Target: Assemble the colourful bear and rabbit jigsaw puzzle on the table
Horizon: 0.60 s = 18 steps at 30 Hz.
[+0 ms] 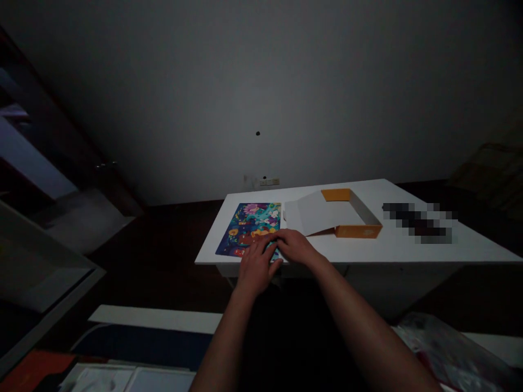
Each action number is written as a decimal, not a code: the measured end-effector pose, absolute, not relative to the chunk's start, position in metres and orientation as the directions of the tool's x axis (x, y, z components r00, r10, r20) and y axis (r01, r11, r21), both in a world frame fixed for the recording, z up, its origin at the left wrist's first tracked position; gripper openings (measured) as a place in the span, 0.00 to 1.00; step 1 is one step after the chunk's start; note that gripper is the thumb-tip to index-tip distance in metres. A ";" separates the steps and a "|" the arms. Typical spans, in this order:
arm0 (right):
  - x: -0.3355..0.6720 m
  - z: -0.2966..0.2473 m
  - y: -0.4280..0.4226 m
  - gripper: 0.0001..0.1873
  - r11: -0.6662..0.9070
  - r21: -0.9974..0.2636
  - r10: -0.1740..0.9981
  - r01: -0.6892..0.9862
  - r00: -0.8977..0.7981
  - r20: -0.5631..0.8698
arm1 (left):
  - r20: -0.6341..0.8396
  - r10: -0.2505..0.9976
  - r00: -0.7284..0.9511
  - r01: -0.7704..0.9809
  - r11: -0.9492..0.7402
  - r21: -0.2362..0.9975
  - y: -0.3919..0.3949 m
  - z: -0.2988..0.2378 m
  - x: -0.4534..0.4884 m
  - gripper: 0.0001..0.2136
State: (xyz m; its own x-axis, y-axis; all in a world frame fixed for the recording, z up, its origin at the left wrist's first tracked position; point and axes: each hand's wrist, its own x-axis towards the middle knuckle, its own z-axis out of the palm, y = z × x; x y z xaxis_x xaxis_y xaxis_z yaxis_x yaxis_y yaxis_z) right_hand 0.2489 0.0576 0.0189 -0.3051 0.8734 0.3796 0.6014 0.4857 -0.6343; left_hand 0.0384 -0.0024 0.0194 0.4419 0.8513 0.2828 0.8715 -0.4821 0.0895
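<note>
Head view looks down past both forearms at a white table (pixel 412 251) in a dim room. Near its front edge lies an illustrated board (pixel 249 228), possibly a jigsaw puzzle, printed in deep blue, teal, pink and orange; no lettering on it can be read. Just to its right sits an open orange-and-white cardboard box (pixel 359 231). A small pale mark on the box's orange front wall is too dim and small to read. A white flap (pixel 314 215) extends from the box toward the board and covers much of the inside, so any contents cannot be made out.

The left hand (pixel 257 267) lies over the board's lower edge, its fingers (pixel 261 245) curved down onto the surface. The right hand (pixel 296 247) reaches in from the other side, its fingers (pixel 283 242) meeting the left hand's near the board's lower right corner. Both hands touch the board, but whether either one pinches it or a piece of it cannot be told. Right of the box, a pixelated patch (pixel 419 222) on the table hides whatever lies there.
</note>
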 end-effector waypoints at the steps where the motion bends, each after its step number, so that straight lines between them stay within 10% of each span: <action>1: 0.250 0.017 0.058 0.25 0.501 -0.638 0.864 0.585 -0.309 0.397 | 0.267 0.848 0.458 0.868 -0.492 0.073 -0.002 0.021 0.040 0.28; 18: 0.262 0.016 0.046 0.33 0.540 -0.727 0.841 0.425 -0.244 0.482 | 0.149 0.895 0.420 0.885 -0.440 0.150 0.017 0.020 0.071 0.27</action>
State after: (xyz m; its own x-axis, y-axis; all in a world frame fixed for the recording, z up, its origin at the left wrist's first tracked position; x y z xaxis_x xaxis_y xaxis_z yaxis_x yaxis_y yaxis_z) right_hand 0.2616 0.0460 0.0161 -0.2435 0.8414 0.4825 0.4249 0.5397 -0.7268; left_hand 0.0710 0.0169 0.0205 0.4196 0.8953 0.1494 0.8853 -0.4400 0.1503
